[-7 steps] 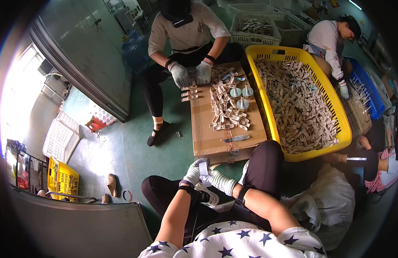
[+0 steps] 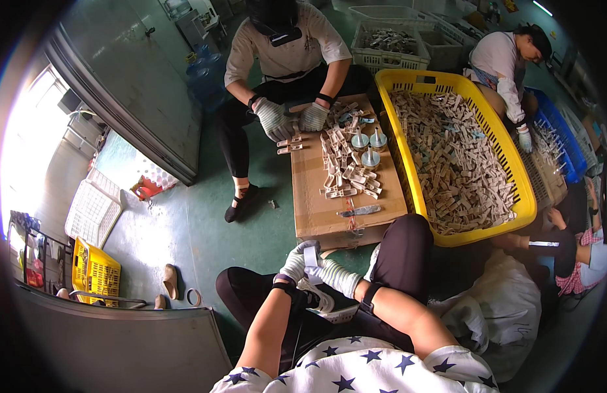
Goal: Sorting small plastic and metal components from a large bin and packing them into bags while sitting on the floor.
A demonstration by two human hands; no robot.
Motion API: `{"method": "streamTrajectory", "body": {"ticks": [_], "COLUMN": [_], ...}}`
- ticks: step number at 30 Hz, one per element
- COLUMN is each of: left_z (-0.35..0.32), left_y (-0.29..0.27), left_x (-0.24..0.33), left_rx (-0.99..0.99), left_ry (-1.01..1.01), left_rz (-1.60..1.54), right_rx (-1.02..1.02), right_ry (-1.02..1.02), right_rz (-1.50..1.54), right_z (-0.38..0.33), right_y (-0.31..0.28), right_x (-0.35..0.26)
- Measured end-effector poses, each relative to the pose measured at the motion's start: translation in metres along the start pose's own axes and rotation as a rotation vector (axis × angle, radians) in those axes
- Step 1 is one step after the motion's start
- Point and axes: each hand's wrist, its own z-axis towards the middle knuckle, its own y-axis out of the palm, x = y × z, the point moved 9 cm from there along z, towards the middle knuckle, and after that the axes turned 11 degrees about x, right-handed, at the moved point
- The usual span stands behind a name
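My left hand [image 2: 293,263] and my right hand [image 2: 338,275], both in striped knit gloves, meet just in front of the cardboard box. Between them a short pale strip [image 2: 310,256] stands upright against the fingers of my left hand. My right fingers close in at its lower end; its exact kind I cannot make out. On the box top [image 2: 316,213] lies a heap of beige clothespins [image 2: 342,160]. A knife with a grey blade [image 2: 361,211] rests near the close edge. Three round metal-topped pieces [image 2: 370,158] stand beside the heap.
Across the box a co-worker's gloved hands [image 2: 277,120] handle clothespins. A big yellow basket [image 2: 523,196] full of clothespins stands to the right, with another person beyond it at a blue crate [image 2: 572,154]. A white sack [image 2: 496,308] lies at my right.
The co-worker's gloved hands have shifted slightly over the clothespins at the box's left edge, and that person's head has moved a little. My own hands and the strip look unmoved.
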Motion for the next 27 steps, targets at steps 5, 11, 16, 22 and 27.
{"method": "streamTrajectory", "body": {"ticks": [5, 11, 16, 22, 27], "left_z": [0.002, 0.001, 0.006, 0.007, 0.001], "left_y": [0.001, 0.003, -0.002, -0.003, 0.001], "left_x": [-0.004, -0.001, -0.004, -0.003, 0.003], "left_rx": [0.004, -0.025, -0.025, -0.022, -0.048], "left_ry": [-0.068, -0.034, -0.051, -0.011, 0.048], "left_rz": [-0.056, -0.031, -0.054, 0.007, 0.052], "right_rx": [0.016, 0.034, 0.003, -0.002, 0.007], "right_ry": [0.014, -0.004, -0.016, -0.029, -0.038], "right_rz": [0.005, -0.049, 0.018, -0.004, -0.045], "right_z": [-0.004, -0.01, -0.005, -0.002, -0.006], "right_y": [-0.002, -0.001, 0.003, 0.001, 0.001], "right_x": [-0.005, -0.017, -0.012, -0.007, -0.014]}}
